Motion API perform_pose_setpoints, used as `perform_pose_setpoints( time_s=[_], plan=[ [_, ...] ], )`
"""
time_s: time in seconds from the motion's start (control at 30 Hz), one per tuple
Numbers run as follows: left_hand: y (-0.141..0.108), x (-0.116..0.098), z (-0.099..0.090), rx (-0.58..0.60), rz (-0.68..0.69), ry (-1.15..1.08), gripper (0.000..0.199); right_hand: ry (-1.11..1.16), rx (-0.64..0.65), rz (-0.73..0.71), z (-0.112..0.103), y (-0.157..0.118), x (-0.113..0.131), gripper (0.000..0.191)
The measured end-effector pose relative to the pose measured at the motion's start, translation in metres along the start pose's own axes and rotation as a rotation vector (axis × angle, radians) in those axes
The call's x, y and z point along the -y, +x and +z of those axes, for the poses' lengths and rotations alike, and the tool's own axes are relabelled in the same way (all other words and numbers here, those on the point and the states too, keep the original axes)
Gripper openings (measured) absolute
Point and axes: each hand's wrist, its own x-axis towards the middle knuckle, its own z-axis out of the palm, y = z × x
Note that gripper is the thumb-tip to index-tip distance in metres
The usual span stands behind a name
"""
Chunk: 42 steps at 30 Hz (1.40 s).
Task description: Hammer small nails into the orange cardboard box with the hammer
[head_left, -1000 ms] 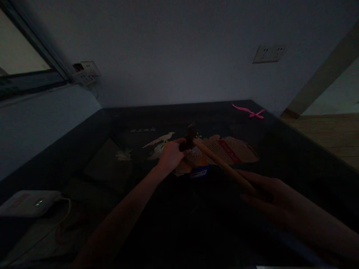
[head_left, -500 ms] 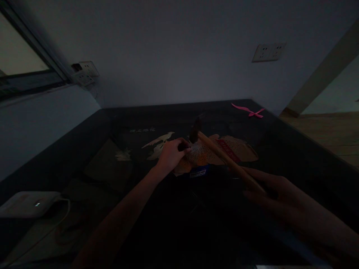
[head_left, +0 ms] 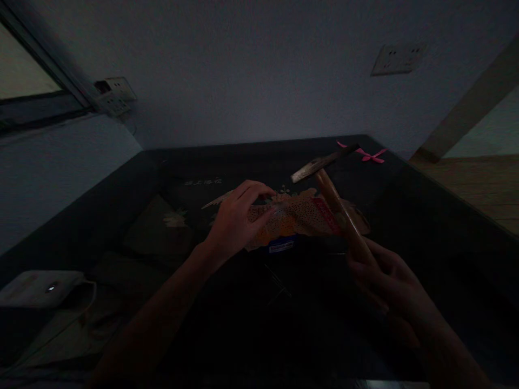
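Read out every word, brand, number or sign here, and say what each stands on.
"上", "花": pale lettering on the table; its other characters are too blurred.
Red band on the spotted piece: lettering too blurred to read.
Blue label: print too small to read.
White device: faint marks and a lit spot, nothing readable.

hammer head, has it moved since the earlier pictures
Yes, the hammer head has moved right, nearer the pink ribbon lying on the dark table.
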Motion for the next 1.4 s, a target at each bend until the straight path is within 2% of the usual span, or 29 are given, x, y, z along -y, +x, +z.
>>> perform_pose_setpoints(
  time_s=[0.03,0.07,0.1,0.17,0.23,0.33,0.5,0.73,0.83,0.9,1.0,1.13,1.2,1.3,1.4],
  plan=[
    [-0.002,-0.013,-0.007,0.064,0.012,-0.023,0.012,0.009,-0.008,0.007,0.001,0.0,0.001,0.053],
    [-0.006,-0.025,-0.012,0.178,0.016,-0.057,0.008,0.013,-0.014,0.014,0.001,0.0,0.001,0.055],
    [-0.012,-0.036,-0.014,0.34,0.025,-0.086,0.009,0.012,-0.017,0.023,0.001,0.0,0.001,0.057],
    [-0.026,-0.052,-0.008,0.672,0.015,-0.053,0.013,-0.003,0.006,0.032,0.001,0.001,-0.001,0.06],
    [-0.042,-0.059,0.006,0.904,-0.058,0.111,0.017,-0.018,0.046,0.024,0.001,0.002,-0.002,0.06],
    [-0.061,-0.057,0.029,1.003,-0.167,0.337,0.02,-0.009,0.072,0.005,0.0,0.002,-0.003,0.06],
    [-0.073,-0.053,0.045,1.034,-0.231,0.381,0.021,-0.019,0.104,-0.007,-0.002,0.002,-0.005,0.061],
    [-0.077,-0.057,0.047,1.022,-0.242,0.388,0.022,-0.008,0.078,0.011,0.0,0.0,-0.003,0.062],
    [-0.074,-0.056,0.038,1.001,-0.247,0.339,0.017,-0.002,0.075,0.02,0.001,-0.002,0.0,0.062],
    [-0.07,-0.053,0.026,0.942,-0.236,0.237,0.013,0.001,0.07,0.016,0.001,-0.002,0.001,0.061],
    [-0.058,-0.043,0.005,0.77,-0.19,0.012,0.009,0.005,0.067,0.016,0.002,-0.003,0.002,0.06],
    [-0.027,-0.019,-0.01,0.431,-0.129,-0.194,0.012,0.019,0.031,0.032,0.004,-0.002,0.001,0.062],
    [-0.01,-0.003,-0.006,0.263,-0.132,-0.225,0.011,0.016,0.044,0.034,0.003,0.0,-0.001,0.065],
    [0.01,0.019,0.012,0.032,-0.182,-0.261,0.007,-0.011,0.08,0.022,0.002,0.003,-0.004,0.066],
    [0.016,0.032,0.031,-0.053,-0.229,-0.282,0.006,-0.019,0.084,0.019,0.0,0.005,-0.007,0.064]
  ],
)
